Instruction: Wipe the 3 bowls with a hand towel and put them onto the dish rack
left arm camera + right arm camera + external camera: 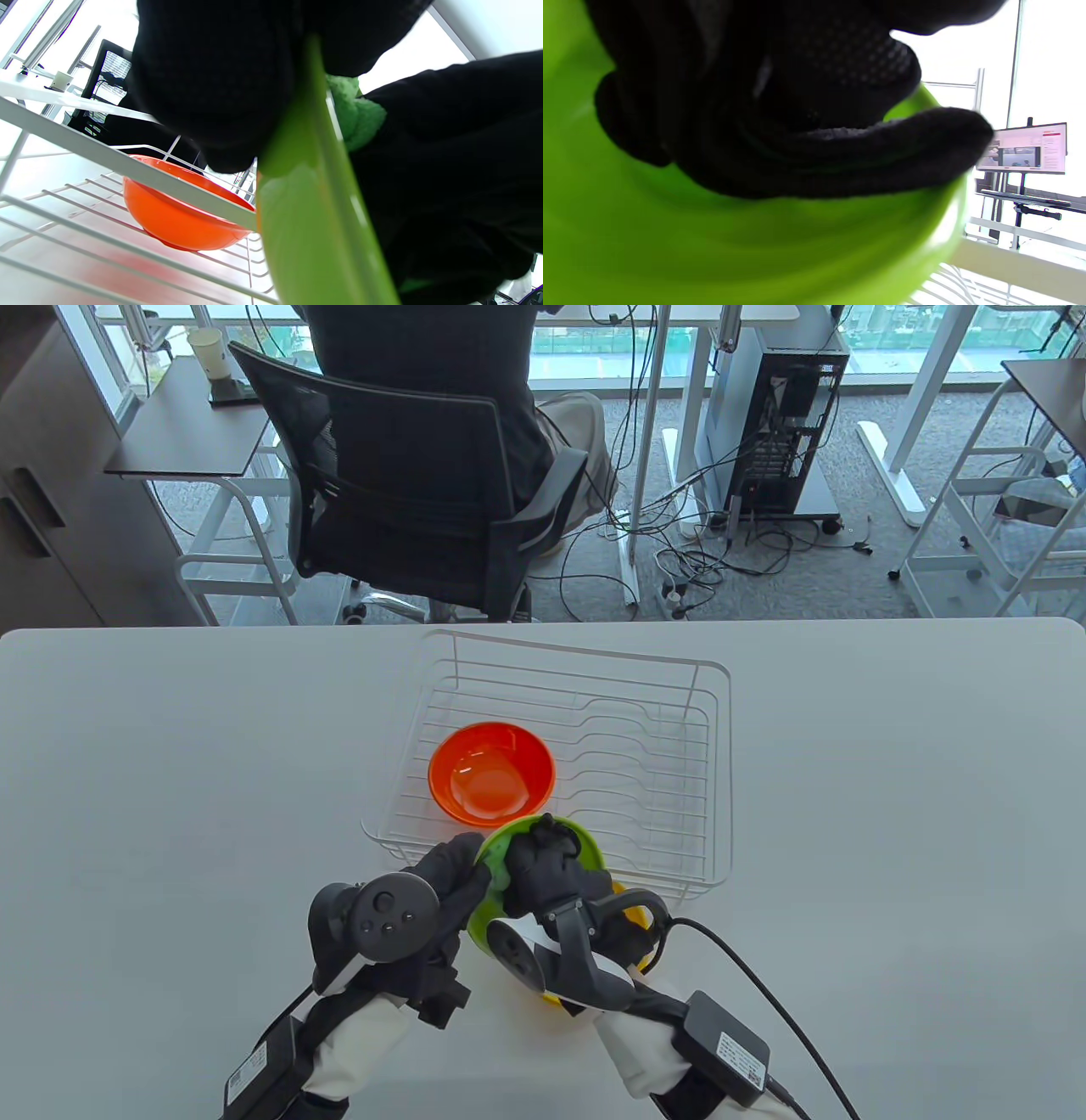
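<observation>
My left hand (462, 869) grips the near-left rim of a lime green bowl (588, 848), held tilted just in front of the white wire dish rack (717, 780). My right hand (547, 848) is inside that bowl, its fingers curled on a green hand towel (501, 865) pressed against the inner wall. An orange bowl (492, 772) sits upright in the rack's left half. A yellow bowl (635, 913) lies on the table, mostly hidden under my right hand. In the left wrist view the green bowl (305, 237) is edge-on, with the towel (352, 114) behind it and the orange bowl (178, 220) beyond the rack wire.
The rack's right half (645, 763) holds only plate slots. The white table (891, 814) spreads wide on both sides. Behind its far edge a person sits in a black office chair (399, 500), with desks, cables and a computer tower (776, 415) around.
</observation>
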A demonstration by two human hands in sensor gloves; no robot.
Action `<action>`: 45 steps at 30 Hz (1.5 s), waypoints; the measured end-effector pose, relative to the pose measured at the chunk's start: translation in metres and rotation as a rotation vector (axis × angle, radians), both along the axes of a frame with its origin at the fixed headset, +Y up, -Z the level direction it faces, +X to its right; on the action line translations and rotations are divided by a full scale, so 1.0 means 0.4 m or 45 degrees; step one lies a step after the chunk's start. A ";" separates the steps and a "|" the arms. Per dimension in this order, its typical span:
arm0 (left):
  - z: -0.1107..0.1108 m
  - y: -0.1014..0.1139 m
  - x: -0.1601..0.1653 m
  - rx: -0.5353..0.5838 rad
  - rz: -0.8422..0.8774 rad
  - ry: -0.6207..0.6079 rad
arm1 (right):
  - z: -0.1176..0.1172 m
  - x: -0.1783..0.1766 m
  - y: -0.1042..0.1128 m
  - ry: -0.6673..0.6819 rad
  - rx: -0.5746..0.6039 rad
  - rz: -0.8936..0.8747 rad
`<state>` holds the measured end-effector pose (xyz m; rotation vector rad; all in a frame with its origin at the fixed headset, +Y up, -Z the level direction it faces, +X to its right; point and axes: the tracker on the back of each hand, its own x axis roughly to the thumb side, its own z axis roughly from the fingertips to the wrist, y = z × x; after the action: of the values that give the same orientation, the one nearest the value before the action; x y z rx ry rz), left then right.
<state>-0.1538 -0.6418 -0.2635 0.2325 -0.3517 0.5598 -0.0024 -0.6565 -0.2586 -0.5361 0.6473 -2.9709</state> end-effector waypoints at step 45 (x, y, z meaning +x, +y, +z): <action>-0.090 0.072 -0.048 -0.051 -0.067 0.360 | -0.112 0.202 0.064 -0.237 -0.428 -0.755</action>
<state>-0.1729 -0.6129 -0.2993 0.2593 -0.0722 0.4737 0.0783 -0.6309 -0.3034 -0.0713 0.3281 -3.6595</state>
